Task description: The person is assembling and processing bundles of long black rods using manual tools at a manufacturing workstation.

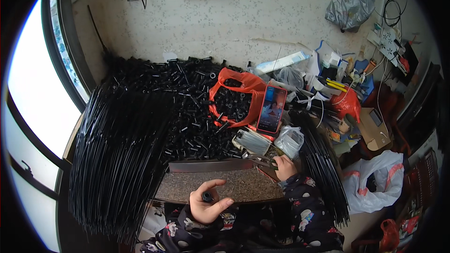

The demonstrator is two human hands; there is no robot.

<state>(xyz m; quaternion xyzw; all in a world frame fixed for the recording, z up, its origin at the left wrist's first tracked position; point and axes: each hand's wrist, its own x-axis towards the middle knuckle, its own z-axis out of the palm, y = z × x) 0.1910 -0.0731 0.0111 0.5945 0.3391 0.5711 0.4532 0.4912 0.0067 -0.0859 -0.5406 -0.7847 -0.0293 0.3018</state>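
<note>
Holding: the left hand [208,204], palm up near the front edge of the bench [225,185], cradles a small black tube [206,197] between thumb and curled fingers.
Right hand: the right hand [284,167] is closed around the handles of pliers [261,160], whose metal nose points left over the bench's far right corner.
Bench: a speckled brown stone slab, bare under the hands, with a dark metal strip [211,165] lying along its back edge.
Pile: a heap of short black tubes [183,107] covers the surface behind the slab, reaching back to the wall.
Rods: a thick bundle of long thin black rods [117,159] fans down on the left; a second bundle [323,168] hangs on the right, just beside the right forearm.
Bag: an open red plastic bag [236,98] sits amid the heap, holding more black parts.
Phone: a red-cased phone [272,109] with a lit screen leans against the bag's right side.
Clear bags: two small clear plastic bags [289,140] lie just behind the pliers.
Sleeves: both arms wear dark patterned sleeves [300,206].
</note>
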